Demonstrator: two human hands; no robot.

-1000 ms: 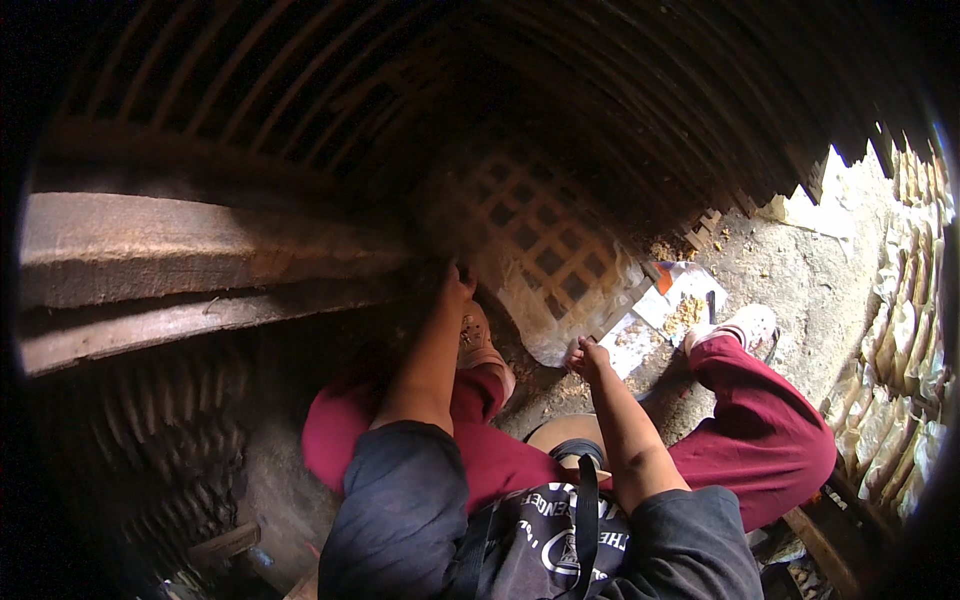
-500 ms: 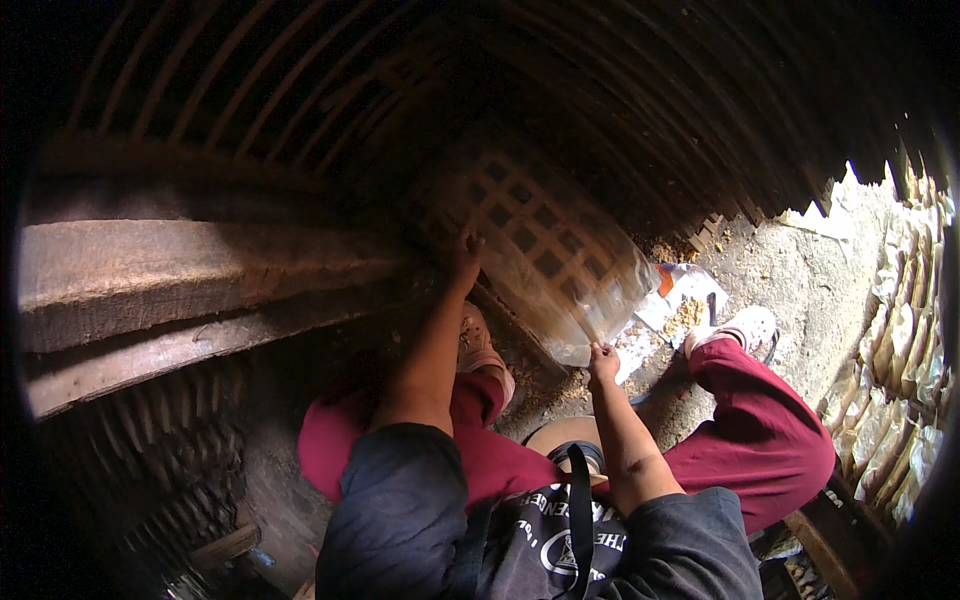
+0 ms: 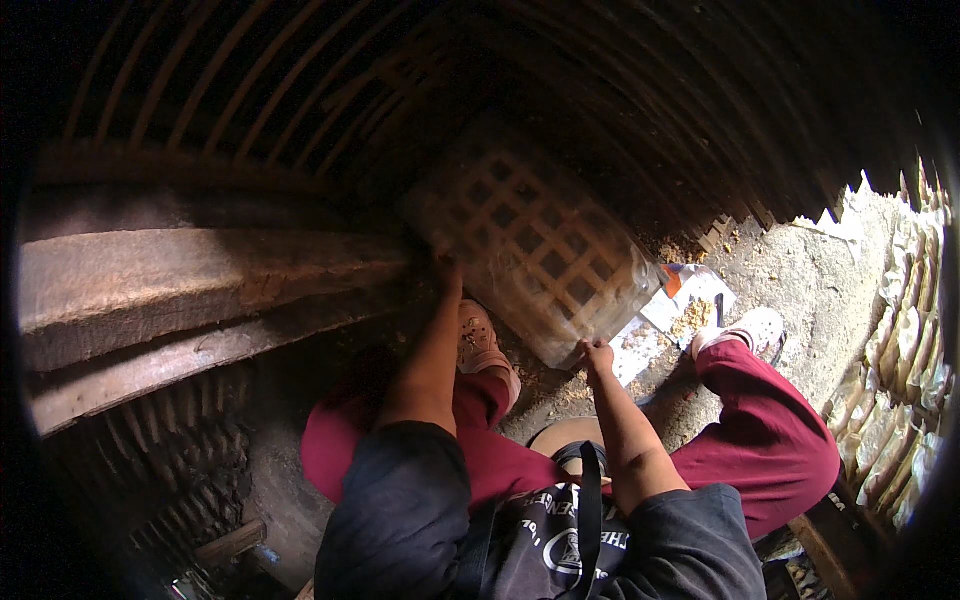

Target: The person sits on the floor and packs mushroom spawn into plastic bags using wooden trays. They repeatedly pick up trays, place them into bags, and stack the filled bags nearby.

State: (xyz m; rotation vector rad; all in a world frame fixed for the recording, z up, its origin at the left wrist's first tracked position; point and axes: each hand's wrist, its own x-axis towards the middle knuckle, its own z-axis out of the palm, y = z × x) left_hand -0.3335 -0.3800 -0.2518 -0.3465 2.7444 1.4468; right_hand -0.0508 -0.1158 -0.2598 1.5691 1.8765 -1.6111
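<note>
The lattice panel (image 3: pixel 525 255), a flat piece of criss-crossed wooden slats with a pale translucent sheet over it, lay tilted across the centre of the frame, its far end up in the dark and its near end down by the person's knees. Both hands were on it. The left hand (image 3: pixel 447 272) reached up to the panel's left edge; in the shadow I could not tell how far its fingers were closed, only that it touched the edge. The right hand (image 3: pixel 597 354) was closed on the panel's lower corner, fingers curled round it.

To my eye the step in hand was shifting or setting the panel, with the person seated and holding it at two points. The next move would call for a steady grip on both edges and care with the loose sheet, which could slip or tear against the slats.

Below the panel, the person's legs in dark red trousers spread to either side, one pale shoe (image 3: pixel 478 338) just under the panel's left part and another (image 3: pixel 752 326) to the right. A torn packet (image 3: pixel 690 295) lay on the ground near the panel's right corner. The ground (image 3: pixel 800 270) was bare earth strewn with sawdust or husk. Thick timber beams (image 3: pixel 200 280) crossed the left of the frame, and a curved slatted roof filled the top. Stacked pale sacks (image 3: pixel 900 380) lined the right edge.
</note>
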